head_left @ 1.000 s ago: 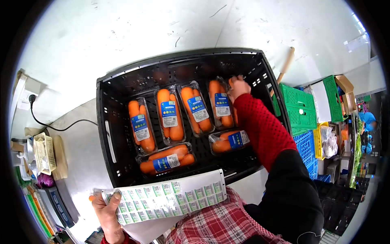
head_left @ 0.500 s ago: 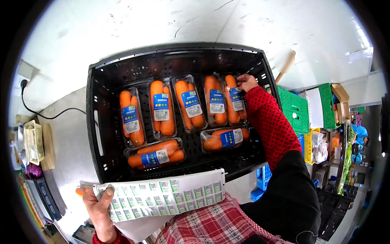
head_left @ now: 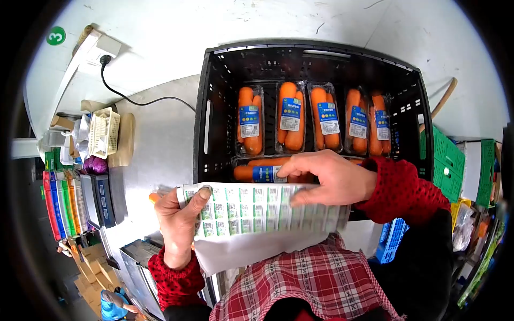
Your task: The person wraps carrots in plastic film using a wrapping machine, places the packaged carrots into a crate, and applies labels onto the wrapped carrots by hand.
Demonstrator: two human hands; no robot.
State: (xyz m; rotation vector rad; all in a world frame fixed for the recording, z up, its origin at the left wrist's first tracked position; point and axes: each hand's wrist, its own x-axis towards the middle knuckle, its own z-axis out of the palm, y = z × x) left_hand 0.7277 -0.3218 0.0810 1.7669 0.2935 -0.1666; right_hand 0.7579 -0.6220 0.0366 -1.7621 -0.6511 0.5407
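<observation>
My left hand [head_left: 179,222] grips the left end of a sheet of small green-and-white label stickers [head_left: 251,211], thumb on top. My right hand [head_left: 334,179] hovers over the sheet's upper edge, its fingers and thumb apart and partly blurred; no label shows in it. Beyond the sheet, a black plastic crate [head_left: 201,128] holds several clear-wrapped packs of carrots with blue labels. One carrot pack [head_left: 290,115] stands in the row at the back. A pack lying crosswise [head_left: 243,172] is partly covered by my right hand and the sheet.
The crate stands on a metal table [head_left: 160,125] against a white wall. A black power cord [head_left: 144,100] runs to the crate's left side. Green crates [head_left: 447,160] and a blue crate [head_left: 392,241] are at the right. A cream basket [head_left: 104,131] sits at the left.
My right hand has left the rightmost carrot pack and come back left over the label sheet. My left hand still holds the sheet. The view has turned left, so the crate appears further right.
</observation>
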